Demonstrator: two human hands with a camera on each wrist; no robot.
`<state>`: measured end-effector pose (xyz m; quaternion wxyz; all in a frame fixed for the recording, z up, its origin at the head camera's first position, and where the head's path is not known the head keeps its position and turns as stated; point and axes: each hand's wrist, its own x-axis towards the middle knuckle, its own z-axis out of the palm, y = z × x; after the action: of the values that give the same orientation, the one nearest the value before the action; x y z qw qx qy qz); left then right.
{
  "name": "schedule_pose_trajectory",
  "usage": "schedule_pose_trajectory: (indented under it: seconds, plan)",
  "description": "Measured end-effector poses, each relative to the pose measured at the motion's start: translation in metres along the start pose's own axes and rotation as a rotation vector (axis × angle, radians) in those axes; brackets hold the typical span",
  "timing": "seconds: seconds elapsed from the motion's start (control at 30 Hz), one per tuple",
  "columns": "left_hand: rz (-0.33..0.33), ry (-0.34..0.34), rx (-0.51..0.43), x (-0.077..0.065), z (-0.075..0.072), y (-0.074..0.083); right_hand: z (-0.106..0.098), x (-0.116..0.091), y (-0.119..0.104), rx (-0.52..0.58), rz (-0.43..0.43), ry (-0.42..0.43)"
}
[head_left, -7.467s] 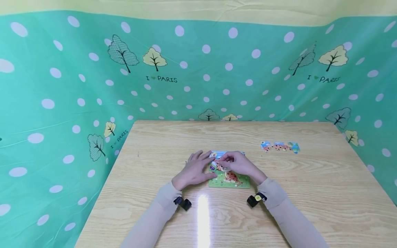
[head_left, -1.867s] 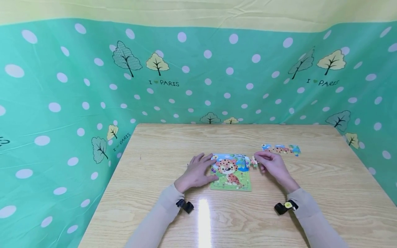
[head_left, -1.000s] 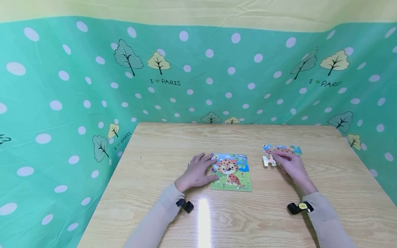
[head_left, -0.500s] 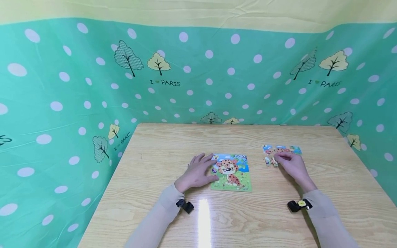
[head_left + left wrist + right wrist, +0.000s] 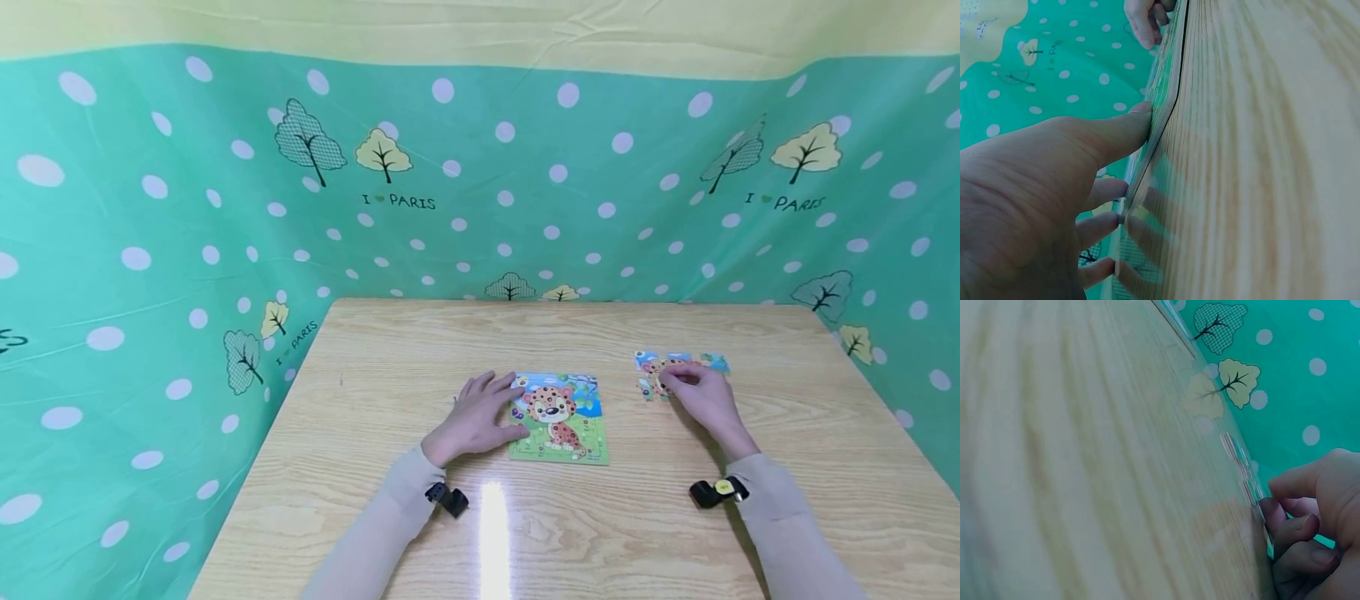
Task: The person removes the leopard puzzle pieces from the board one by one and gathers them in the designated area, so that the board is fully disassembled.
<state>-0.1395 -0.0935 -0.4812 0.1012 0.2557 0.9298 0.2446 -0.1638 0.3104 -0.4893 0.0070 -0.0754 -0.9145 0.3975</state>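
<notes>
Closest to you, on your side of the leopard puzzle board [image 5: 558, 421], your left sleeve [image 5: 375, 533] slants in from the lower left and your right sleeve [image 5: 795, 525] from the lower right, with a black wrist camera on each, left [image 5: 453, 502] and right [image 5: 705, 494]. There's also a bright streak of glare [image 5: 492, 537] on the wooden table [image 5: 637, 533], just nearer you than the board.

Your left hand [image 5: 472, 421] is at the board's left edge, fingers loose and fanned out, not gripping anything. The thumb points right, its tip on the board's left part, and the left wrist view has the fingertips right along the edge. The board lies flat, the spotted cub facing you.

Your right hand [image 5: 708, 404] is to the right of the board, forearm angled up and left, palm tipped down. Looks like you've got a puzzle piece [image 5: 646, 389] pinched between thumb and index, low at the tabletop, other fingers tucked in. Can't tell if it's locked into anything.

A row of pieces [image 5: 678, 359] lies just beyond that, right of the board and a bit farther back, partly behind your hand. Way behind the board hangs the green polka-dot cloth [image 5: 525, 196].
</notes>
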Motion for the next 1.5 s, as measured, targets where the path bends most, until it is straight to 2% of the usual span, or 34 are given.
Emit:
schedule_pose_trajectory:
  seconds: [0.57,0.93,1.5]
  plan:
    - [0.012,0.007,-0.011,-0.001,0.001,-0.001,0.000,-0.006,-0.006,0.106,0.044,0.021]
    - [0.013,0.005,-0.012,0.000,0.000,-0.001,0.011,-0.012,-0.022,0.110,-0.074,0.073]
    - [0.012,0.001,-0.010,0.000,0.000,-0.002,0.029,-0.019,-0.040,0.113,-0.130,-0.012]
